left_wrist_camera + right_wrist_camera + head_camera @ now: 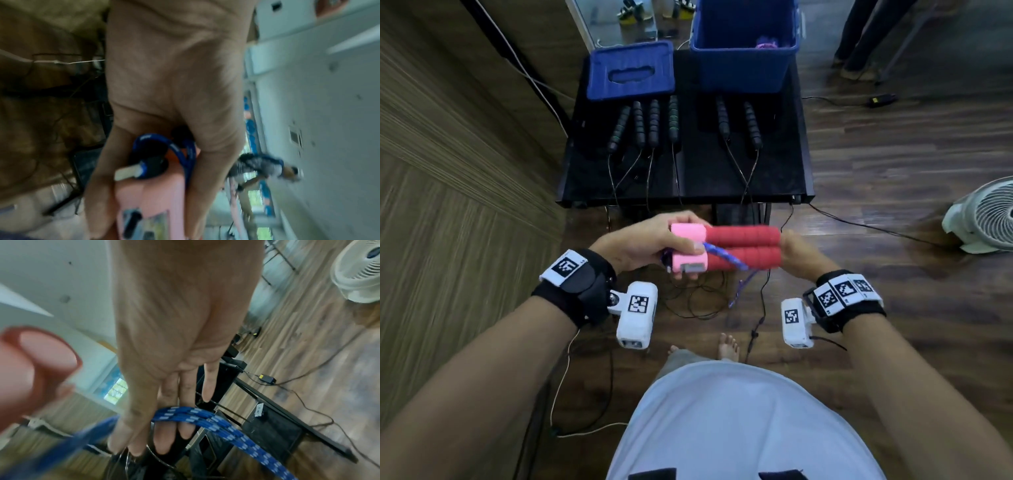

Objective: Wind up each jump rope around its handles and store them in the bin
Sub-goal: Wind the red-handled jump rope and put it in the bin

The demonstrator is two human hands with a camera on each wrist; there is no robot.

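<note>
Two red foam handles [743,236] with pink ends [688,233] lie side by side in front of my waist. My left hand [647,240] grips both pink ends [152,194], where the blue rope [180,147] loops out by the palm. The rope [722,255] crosses the lower handle and hangs down. My right hand [796,251] is at the red ends. In the right wrist view its fingers [164,402] are straight, with the blue rope [216,420] lying across them beside a red handle end [45,352]. The blue bin [743,48] stands at the table's back right, with something purple inside.
A black table [774,178] holds several black-handled ropes [654,123] whose cords hang over the front edge, and a blue lid [631,70] at the back left. A white fan [986,216] and cables lie on the wooden floor; a person's legs [869,34] stand far right.
</note>
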